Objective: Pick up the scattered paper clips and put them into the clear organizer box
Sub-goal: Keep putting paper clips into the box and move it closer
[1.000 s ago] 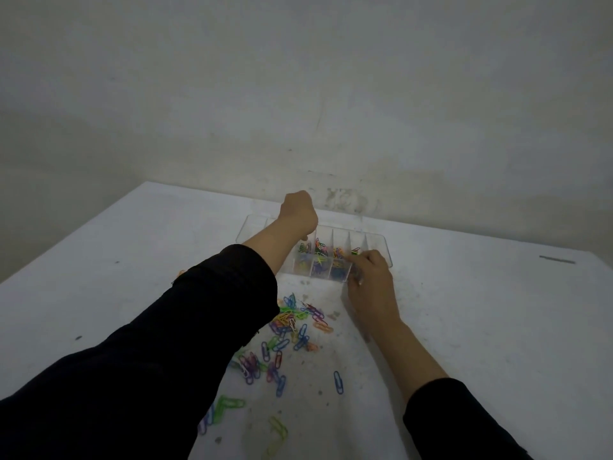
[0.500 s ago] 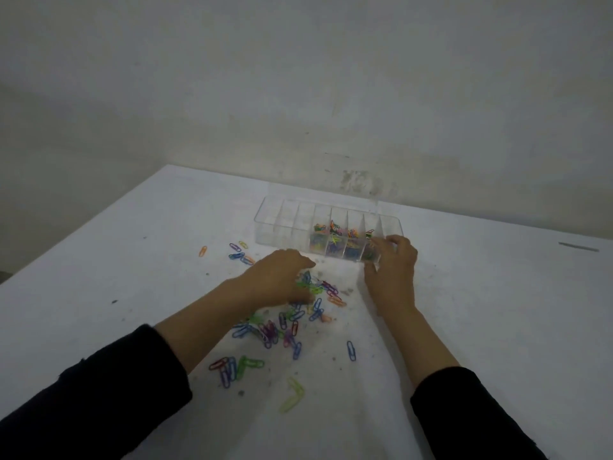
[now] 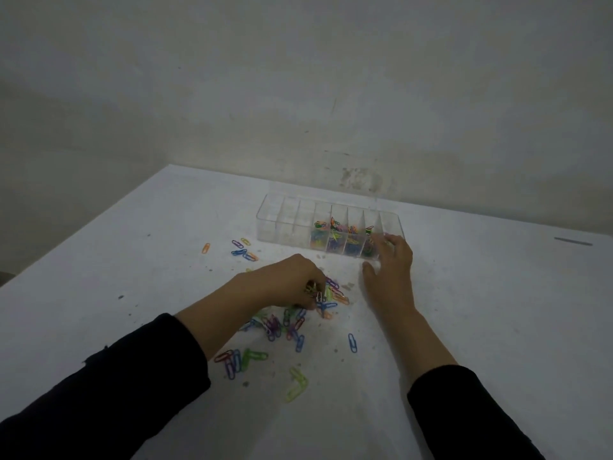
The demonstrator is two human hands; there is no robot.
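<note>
A clear organizer box (image 3: 282, 220) with several compartments lies at the far middle of the white table; its right-hand compartments hold coloured paper clips (image 3: 335, 237). Scattered paper clips (image 3: 285, 323) form a pile in front of it. My left hand (image 3: 288, 283) is down on the pile, fingers curled round a few clips. My right hand (image 3: 391, 263) rests against the box's near right corner with its fingers touching the wall, thumb spread.
More loose clips lie to the left of the box (image 3: 243, 252), one orange clip (image 3: 206, 248) further left, and a few near my left sleeve (image 3: 238, 358). A bent green clip (image 3: 297, 385) lies nearest me. The table (image 3: 497, 310) ends at a wall behind the box.
My left hand came back from above the box down to the pile and curled round some clips. My right hand stayed at the box's right corner.
</note>
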